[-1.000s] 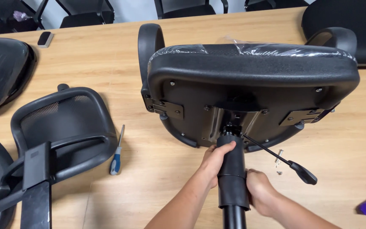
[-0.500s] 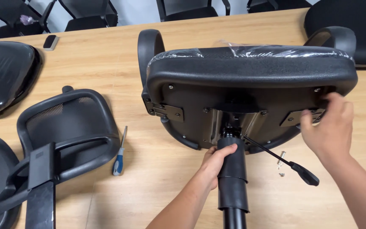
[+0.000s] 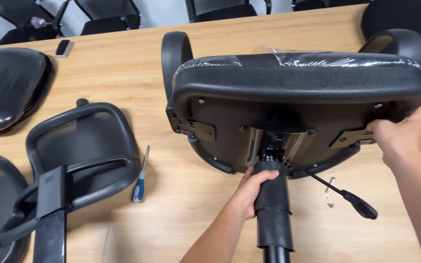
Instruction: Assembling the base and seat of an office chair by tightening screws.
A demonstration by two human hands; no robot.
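Note:
A black office chair seat (image 3: 298,87) lies tipped on a wooden table (image 3: 123,73), its underside facing me, with armrests and plastic wrap on the cushion. From the middle of the underside a black gas-lift cylinder (image 3: 273,204) sticks out toward me. My left hand (image 3: 254,190) is wrapped around the cylinder's upper part, just below the mechanism. My right hand (image 3: 398,134) grips the seat's right edge next to a metal bracket. A black adjustment lever (image 3: 339,192) juts out to the lower right.
A blue-and-white screwdriver (image 3: 140,178) lies left of the seat. Loose screws (image 3: 330,187) sit by the lever. A mesh backrest frame (image 3: 74,151) and seat shells (image 3: 8,87) lie at left. A phone (image 3: 63,47) rests at the far edge. Chairs stand behind the table.
My right hand left the cylinder, rose to the right, and took hold of the seat's right edge. My left hand stayed on the cylinder.

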